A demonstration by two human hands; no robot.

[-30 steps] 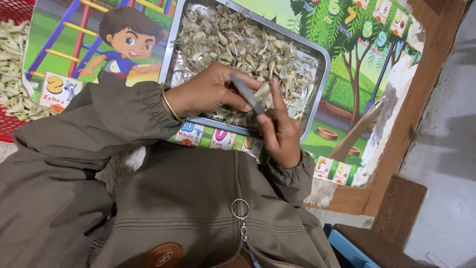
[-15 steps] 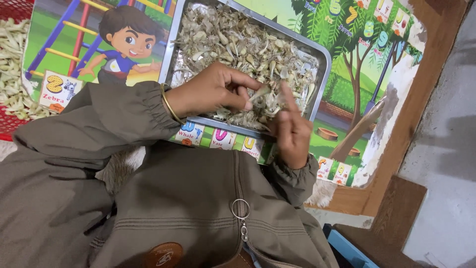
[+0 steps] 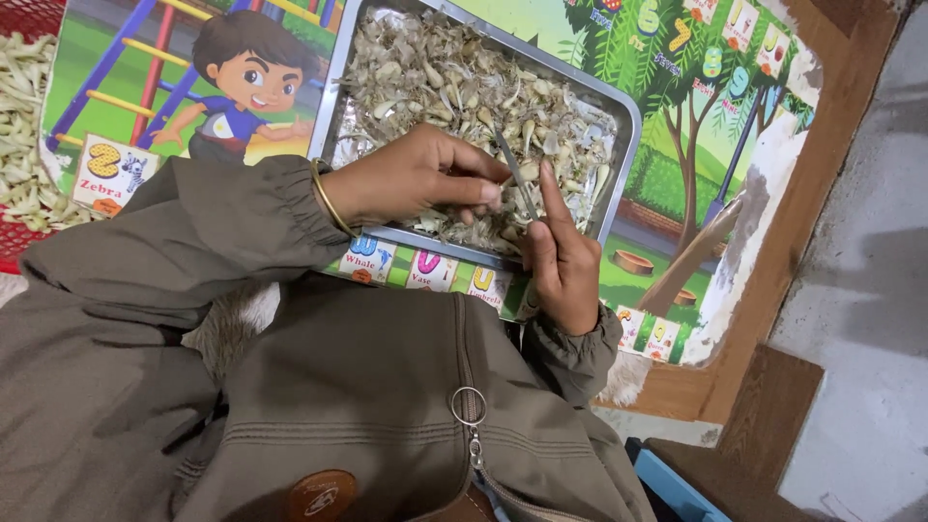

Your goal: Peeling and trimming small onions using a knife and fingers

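A metal tray lies on a colourful picture mat and is heaped with garlic cloves and papery peels. My left hand, with a gold bangle on the wrist, reaches over the tray's near edge. Its fingers are pinched on a garlic clove. Directly to its right my right hand grips a small thin knife. The index finger is stretched up along the blade, and the tip points into the heap. Both hands meet over the tray's near right part.
A red basket with peeled pale cloves sits at the far left. The children's picture mat covers a wooden board. A grey floor lies to the right and a blue object at the bottom. My olive jacket fills the foreground.
My right hand has moved up from the tray's edge to meet the left. The blade now stands between both hands, pointing into the heap. My left hand has barely shifted.
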